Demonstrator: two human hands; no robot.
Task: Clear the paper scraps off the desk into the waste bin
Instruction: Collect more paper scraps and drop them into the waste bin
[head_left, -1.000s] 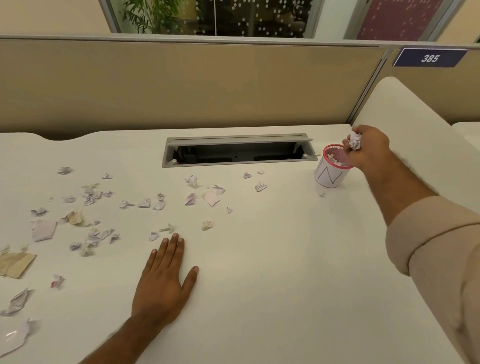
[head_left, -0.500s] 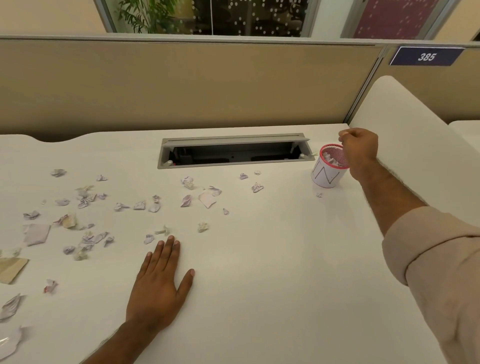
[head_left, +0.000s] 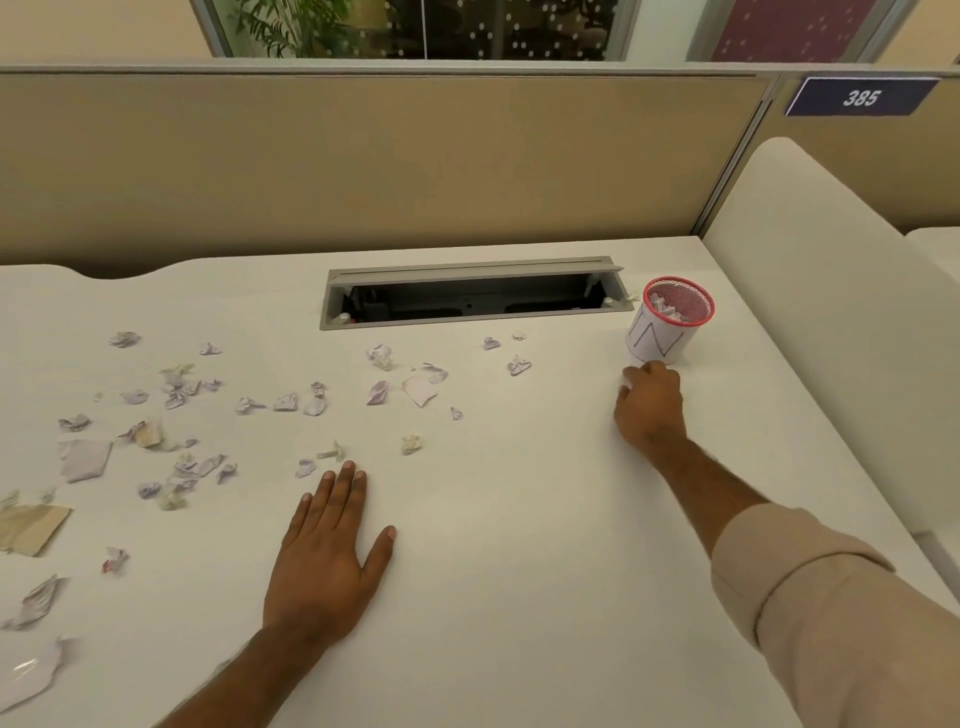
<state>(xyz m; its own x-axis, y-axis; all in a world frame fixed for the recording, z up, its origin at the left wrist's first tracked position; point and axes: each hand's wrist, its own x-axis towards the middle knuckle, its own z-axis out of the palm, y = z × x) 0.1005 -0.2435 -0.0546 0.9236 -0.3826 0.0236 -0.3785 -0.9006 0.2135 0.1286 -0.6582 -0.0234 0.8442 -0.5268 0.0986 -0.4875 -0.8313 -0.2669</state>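
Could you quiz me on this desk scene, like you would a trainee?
1. True or false: the waste bin already holds paper.
2. Which hand lies flat on the desk? A) left hand B) right hand
3. Fill in: most paper scraps lie to the ___ of the bin.

Key: 1 true; 2 A; 3 left.

Left hand (head_left: 324, 558) flat, fingers straight, right hand (head_left: 649, 410) curled
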